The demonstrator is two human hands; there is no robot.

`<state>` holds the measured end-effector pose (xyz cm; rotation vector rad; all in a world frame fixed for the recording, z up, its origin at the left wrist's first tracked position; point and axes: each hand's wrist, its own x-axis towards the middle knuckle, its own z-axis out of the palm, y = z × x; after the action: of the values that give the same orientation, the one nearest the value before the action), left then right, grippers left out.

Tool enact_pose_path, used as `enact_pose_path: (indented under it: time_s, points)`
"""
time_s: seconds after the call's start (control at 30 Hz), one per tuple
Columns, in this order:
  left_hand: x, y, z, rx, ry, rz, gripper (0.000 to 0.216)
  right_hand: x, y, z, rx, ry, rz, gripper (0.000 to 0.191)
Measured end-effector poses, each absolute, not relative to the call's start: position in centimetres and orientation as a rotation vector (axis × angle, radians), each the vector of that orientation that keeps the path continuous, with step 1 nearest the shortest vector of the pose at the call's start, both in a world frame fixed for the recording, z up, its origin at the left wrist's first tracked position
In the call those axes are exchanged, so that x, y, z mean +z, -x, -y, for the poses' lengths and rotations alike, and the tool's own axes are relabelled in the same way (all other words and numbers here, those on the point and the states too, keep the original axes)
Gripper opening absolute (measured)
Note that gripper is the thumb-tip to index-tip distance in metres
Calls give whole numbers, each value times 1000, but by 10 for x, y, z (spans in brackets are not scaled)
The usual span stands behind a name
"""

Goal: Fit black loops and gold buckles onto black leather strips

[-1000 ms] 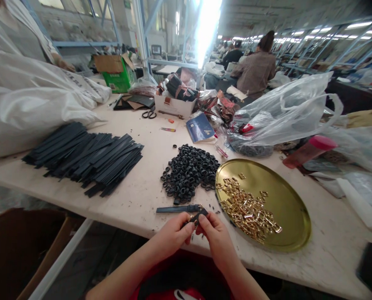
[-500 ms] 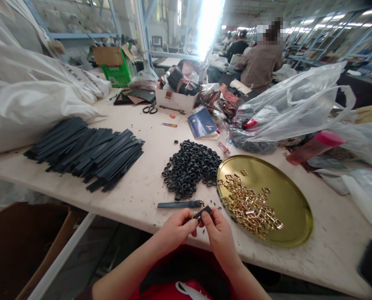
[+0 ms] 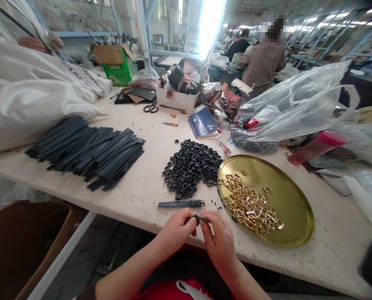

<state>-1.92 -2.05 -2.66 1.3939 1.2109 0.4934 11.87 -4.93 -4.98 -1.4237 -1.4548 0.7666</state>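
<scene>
Near the table's front edge, my left hand (image 3: 180, 226) is closed on a short dark strap (image 3: 203, 219) with a small gold buckle (image 3: 195, 214) at its end. Thumb and fingers of my right hand (image 3: 218, 235) pinch the strap's other part, seen nearly edge-on; my fingers hide much of it. Just beyond lies a finished-looking dark strap (image 3: 180, 204) with a loop and gold buckle. Behind it is a heap of small black loops (image 3: 195, 166). To the right, a round gold tray (image 3: 285, 183) bears many loose gold buckles (image 3: 251, 208).
Flat dark strips (image 3: 88, 150) are piled on the left, beside a large white sack (image 3: 32, 100). Farther back are scissors (image 3: 151, 107), a blue booklet (image 3: 203, 123) and a white box (image 3: 176, 100). Plastic bags (image 3: 292, 108) and a pink-capped bottle (image 3: 317, 148) stand right. A person (image 3: 262, 62) sits beyond.
My right hand has turned the strap, so its broad dark face now shows edge-on. The gold buckle shows more clearly at my left fingertips. Something like another person's hand appears above the sack.
</scene>
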Motion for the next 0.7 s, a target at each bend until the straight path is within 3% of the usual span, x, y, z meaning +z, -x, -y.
enact_pose_path:
  time_s: [0.2, 0.37, 0.47, 0.53, 0.6, 0.7]
  points:
    - [-27, 25, 21, 414, -1357, -1116, 30, -49, -122, 45, 1213, 1501, 1255, 22]
    - [-33, 24, 10, 527, -1291, -1135, 24, -49, -131, 31, 1364, 1341, 1375, 34]
    - [-37, 21, 5, 534, -1349, -1087, 29, -52, -150, -1, 1187, 1452, 1571, 44]
    - [-40, 19, 2, 523, -1384, -1125, 25, -56, -163, -28, 764, 1652, 1739, 26]
    - [-42, 17, -1, 549, -1359, -1181, 25, -59, -172, -52, 636, 1705, 1771, 12]
    - [-43, 19, -4, 572, -1334, -1222, 25, -59, -173, -69, 639, 1694, 1776, 15]
